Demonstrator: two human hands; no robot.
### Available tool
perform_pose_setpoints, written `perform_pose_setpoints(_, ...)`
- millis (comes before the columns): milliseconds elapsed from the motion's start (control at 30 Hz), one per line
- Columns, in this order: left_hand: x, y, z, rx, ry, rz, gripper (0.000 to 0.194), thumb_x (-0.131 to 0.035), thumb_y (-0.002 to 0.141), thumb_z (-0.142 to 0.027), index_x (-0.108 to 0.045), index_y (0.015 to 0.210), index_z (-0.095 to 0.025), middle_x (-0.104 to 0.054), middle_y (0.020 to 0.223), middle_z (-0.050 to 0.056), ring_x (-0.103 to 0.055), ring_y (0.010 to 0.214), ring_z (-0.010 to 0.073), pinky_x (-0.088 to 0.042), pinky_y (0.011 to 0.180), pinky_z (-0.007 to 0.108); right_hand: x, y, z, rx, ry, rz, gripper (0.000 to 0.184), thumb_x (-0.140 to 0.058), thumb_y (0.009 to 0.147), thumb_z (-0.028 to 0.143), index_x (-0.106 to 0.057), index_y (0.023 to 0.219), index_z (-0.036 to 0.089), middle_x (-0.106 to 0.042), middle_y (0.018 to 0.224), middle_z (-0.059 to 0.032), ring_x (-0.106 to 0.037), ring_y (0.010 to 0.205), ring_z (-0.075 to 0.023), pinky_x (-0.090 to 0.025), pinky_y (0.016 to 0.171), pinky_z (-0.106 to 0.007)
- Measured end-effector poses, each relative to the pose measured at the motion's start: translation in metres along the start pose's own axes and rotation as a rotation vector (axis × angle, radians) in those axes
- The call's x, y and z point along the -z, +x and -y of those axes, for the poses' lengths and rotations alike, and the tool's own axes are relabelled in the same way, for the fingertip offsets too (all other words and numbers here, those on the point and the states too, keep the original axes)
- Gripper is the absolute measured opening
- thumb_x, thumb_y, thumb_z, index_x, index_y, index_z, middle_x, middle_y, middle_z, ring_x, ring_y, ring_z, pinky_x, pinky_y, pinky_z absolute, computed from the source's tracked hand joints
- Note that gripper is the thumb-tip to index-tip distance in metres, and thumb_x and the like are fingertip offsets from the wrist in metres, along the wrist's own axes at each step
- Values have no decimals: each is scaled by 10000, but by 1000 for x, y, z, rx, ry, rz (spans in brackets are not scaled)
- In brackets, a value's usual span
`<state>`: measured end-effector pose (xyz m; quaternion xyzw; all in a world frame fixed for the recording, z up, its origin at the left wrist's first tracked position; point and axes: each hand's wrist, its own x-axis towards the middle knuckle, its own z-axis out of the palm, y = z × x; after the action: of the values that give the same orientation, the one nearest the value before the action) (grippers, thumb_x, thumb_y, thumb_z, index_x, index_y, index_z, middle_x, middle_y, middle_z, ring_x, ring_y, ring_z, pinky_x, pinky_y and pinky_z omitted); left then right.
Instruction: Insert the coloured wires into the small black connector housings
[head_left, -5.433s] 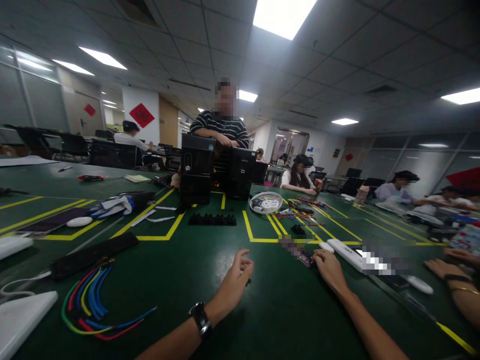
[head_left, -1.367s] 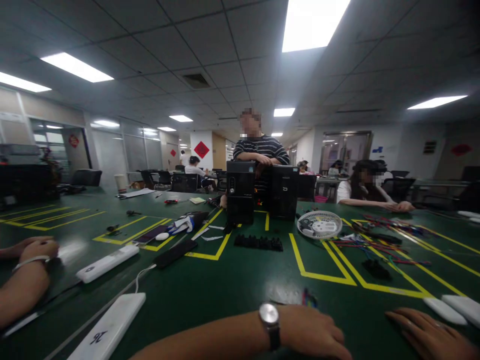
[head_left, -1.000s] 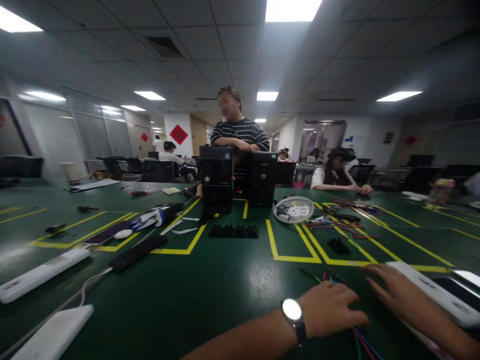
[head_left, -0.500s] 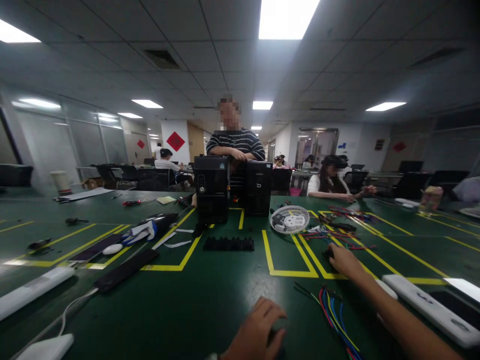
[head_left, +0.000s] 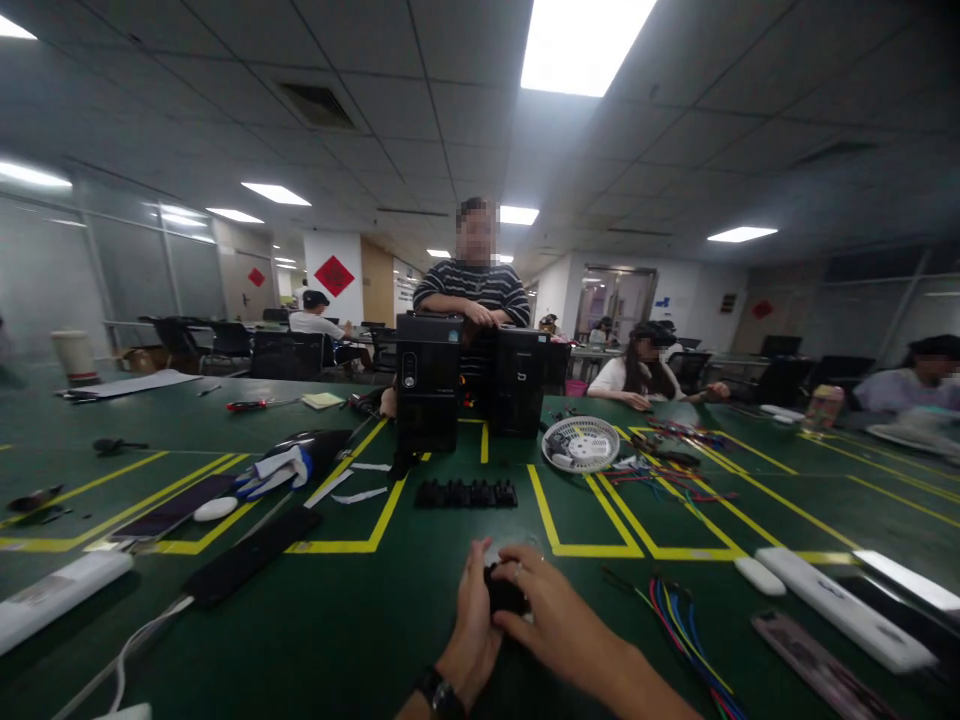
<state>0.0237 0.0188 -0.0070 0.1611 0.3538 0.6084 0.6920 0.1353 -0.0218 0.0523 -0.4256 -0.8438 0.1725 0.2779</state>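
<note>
My left hand (head_left: 471, 622) and my right hand (head_left: 551, 618) meet low in the middle, just above the green table (head_left: 360, 620). Between their fingers is a small black part (head_left: 505, 594); both hands close on it, the right one from above. There is a watch on my left wrist. A bundle of coloured wires (head_left: 679, 622) lies to the right of my right hand. Past my hands, a row of black connectors (head_left: 466, 493) sits between yellow tape lines.
Two black computer towers (head_left: 428, 382) (head_left: 517, 382) stand mid-table, with a person in a striped shirt leaning on them. A white fan grille (head_left: 580, 443), white power strips (head_left: 844, 607) (head_left: 60, 590) and a black strip (head_left: 251, 556) lie around. Other people sit at the right.
My right hand has drawn back from beyond the yellow line to meet my left hand, and a small black part now sits between them. The camera turned slightly.
</note>
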Motion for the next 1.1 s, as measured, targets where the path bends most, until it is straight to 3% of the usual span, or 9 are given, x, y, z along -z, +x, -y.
perform_pose_setpoints(100,6,-5,-6,-21,37,32,437,-509,853,-488,-418,1215,-259,-658,938,77,-644,635,166,-496,567,283,14,-30,-14,-88,-184,-107,310,-514,852,245,-570,1157,227,-499,1284,-85,-455,1200,-221,-339,1039,-377)
perform_pose_setpoints(233,11,-10,-13,-63,94,124,444,-529,838,-491,-374,1196,-278,-666,933,68,-628,568,149,-458,481,242,38,-91,-59,-336,-586,-228,333,-501,852,308,-587,1157,205,-526,1239,-138,-470,1157,-302,-387,965,-467)
perform_pose_setpoints(333,12,-13,-12,-142,206,175,446,-534,828,-508,-410,1160,-238,-658,941,83,-619,570,138,-438,457,222,52,-126,-95,-439,-730,-197,358,-484,864,345,-590,1172,197,-552,1202,-151,-510,1104,-307,-440,889,-433)
perform_pose_setpoints(433,12,-17,-8,-222,341,238,467,-527,822,-529,-427,1152,-213,-646,941,87,-618,604,139,-455,479,234,66,-138,-123,-395,-773,-112,349,-386,917,309,-590,1183,210,-580,1152,-125,-545,1035,-255,-441,876,-370)
perform_pose_setpoints(633,19,-35,-11,-226,543,427,495,-469,851,-539,-395,1213,-210,-645,869,61,-614,659,142,-495,613,281,91,-127,-147,-486,-868,2,357,-378,918,278,-575,1210,221,-588,1110,-111,-550,1002,-247,-438,809,-346)
perform_pose_setpoints(767,22,-46,-17,-204,542,489,494,-418,865,-564,-403,1201,-202,-641,818,54,-614,646,149,-494,611,286,92,-111,-143,-547,-910,-64,382,-476,878,339,-555,1221,190,-543,1206,-137,-488,1101,-294,-426,813,-369)
perform_pose_setpoints(900,21,-47,-21,-188,380,425,480,-406,854,-596,-400,1180,-244,-614,804,26,-627,646,169,-521,592,321,80,-82,-135,-494,-859,-123,352,-494,879,320,-569,1185,165,-568,1165,-147,-503,1080,-265,-390,868,-345)
perform_pose_setpoints(1000,22,-43,-24,-138,303,350,499,-424,832,-619,-386,1184,-268,-617,847,39,-627,621,184,-535,522,361,63,-60,-131,-511,-784,-119,238,-474,884,254,-649,1010,153,-619,1024,-143,-561,982,-244,-396,820,-327)
perform_pose_setpoints(1100,22,-36,-28,-98,256,275,466,-477,821,-594,-398,1124,-249,-632,853,56,-627,584,189,-534,485,372,48,-45,-126,-488,-745,-133,265,-411,905,230,-668,899,165,-639,925,-117,-596,892,-218,-405,760,-302)
